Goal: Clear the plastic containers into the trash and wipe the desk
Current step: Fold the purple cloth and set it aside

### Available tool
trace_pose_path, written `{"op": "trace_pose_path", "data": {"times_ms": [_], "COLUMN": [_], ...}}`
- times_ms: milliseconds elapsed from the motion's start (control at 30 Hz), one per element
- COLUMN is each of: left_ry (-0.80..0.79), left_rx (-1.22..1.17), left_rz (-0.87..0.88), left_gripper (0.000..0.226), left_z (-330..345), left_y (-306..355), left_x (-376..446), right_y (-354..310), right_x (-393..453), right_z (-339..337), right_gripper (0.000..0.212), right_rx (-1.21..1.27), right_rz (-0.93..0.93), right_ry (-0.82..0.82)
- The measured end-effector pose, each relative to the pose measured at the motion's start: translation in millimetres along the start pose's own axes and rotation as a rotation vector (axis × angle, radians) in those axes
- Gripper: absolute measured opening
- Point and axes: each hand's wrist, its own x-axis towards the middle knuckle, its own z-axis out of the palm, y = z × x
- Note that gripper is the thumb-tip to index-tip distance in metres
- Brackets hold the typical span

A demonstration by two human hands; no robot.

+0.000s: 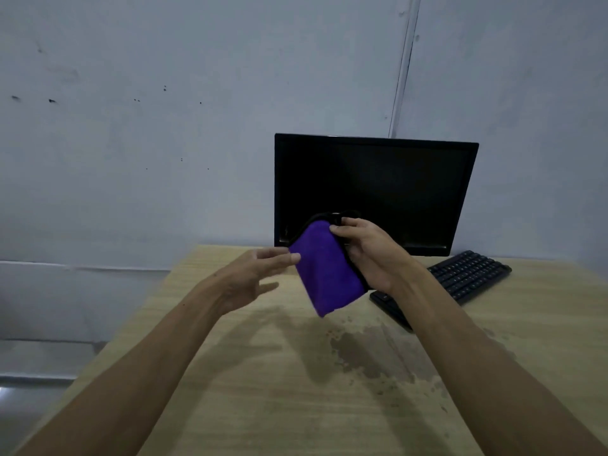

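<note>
The right hand (368, 255) is gripping the purple cloth (325, 271) along its right edge, thumb and fingertips pinching the upper corner while the palm is cupping the side below; the cloth looks folded into a flat pad and is being held up in the air, clear of the desk (250, 406). Its long axis is running steeply, from the top corner in front of the monitor (375, 192) down and slightly right to a free lower corner that is hanging above the wood. The left hand (253, 278) is reaching in from the left with its fingers straight and spread, fingertips just touching or nearly touching the cloth's left edge, holding nothing. Straight below the cloth, toward the person and to the right, a dark wet patch (358, 357) is lying on the desk, beside the near end of the keyboard (460, 278). So the cloth is sitting directly over the mess, and the right hand, already holding it, is the nearer one to bring it down; that likely calls for laying the pad flat. No plastic containers are showing on the desk, so that part seems done.
</note>
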Motion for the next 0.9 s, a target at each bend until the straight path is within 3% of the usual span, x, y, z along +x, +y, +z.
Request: {"op": "trace_pose_path", "data": {"times_ms": [67, 167, 300, 400, 467, 733, 900], "left_ry": [-0.095, -0.104, 0.058, 0.285, 0.35, 0.351, 0.365], "left_rx": [-0.097, -0.184, -0.147, -0.01, 0.104, 0.241, 0.291], "left_rz": [-0.001, -0.024, -0.036, -0.025, -0.012, -0.049, 0.057], "left_gripper": [0.044, 0.023, 0.02, 0.012, 0.014, 0.022, 0.026], "left_z": [-2.1, 0.3, 6.0, 7.8, 10.7, 13.1, 30.4], "left_y": [-5.7, -4.7, 1.4, -1.2, -5.3, -8.8, 0.5], "left_x": [-0.7, -1.0, 4.7, 13.7, 17.3, 15.2, 14.2], "right_y": [3.6, 9.5, 17.4, 28.5, 36.2, 45.1, 47.1], "right_x": [-1.2, -3.0, 0.3, 1.8, 0.7, 1.6, 11.8], "right_z": [-5.4, -15.0, -25.9, -26.9, -22.7, -8.2, 17.8], "right_gripper": [0.024, 0.022, 0.012, 0.022, 0.021, 0.023, 0.02], "right_rx": [0.029, 0.069, 0.052, -0.119, -0.268, -0.457, -0.614], "right_rz": [0.024, 0.04, 0.111, 0.21, 0.262, 0.254, 0.171], "right_ry": [-0.028, -0.045, 0.053, 0.168, 0.196, 0.203, 0.233]}}
